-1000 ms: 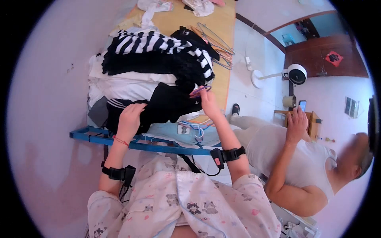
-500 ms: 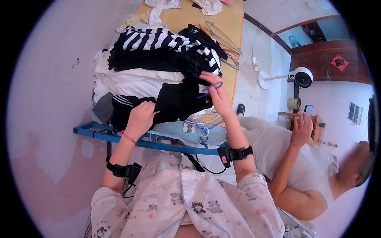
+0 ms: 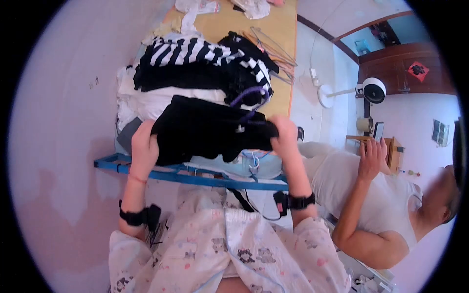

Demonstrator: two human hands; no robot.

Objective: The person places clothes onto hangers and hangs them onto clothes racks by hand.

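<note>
Between my two hands a black garment (image 3: 205, 129) is stretched out sideways above the near end of the bed; whether it is shorts or a top I cannot tell. At its left end my left hand (image 3: 145, 146) grips the fabric with closed fingers. My right hand (image 3: 286, 134) pinches the right end. A purple cord-like loop (image 3: 253, 92) stands up at the garment's far edge, near the right side. Just beyond lie white clothes (image 3: 168, 95) and a black-and-white striped garment (image 3: 190, 51), with a grey cloth (image 3: 128, 136) by my left hand.
A blue bed frame rail (image 3: 205, 179) runs along the near edge. Several hangers (image 3: 278, 56) lie on the yellow mat (image 3: 281, 24). To the right, a person (image 3: 361, 205) in a white vest holds a phone (image 3: 378, 129). A white fan (image 3: 373, 90) stands behind.
The black garment has been lifted and spread out. My left hand has moved left to its end, and my right hand has moved away from the purple loop, down to the right edge.
</note>
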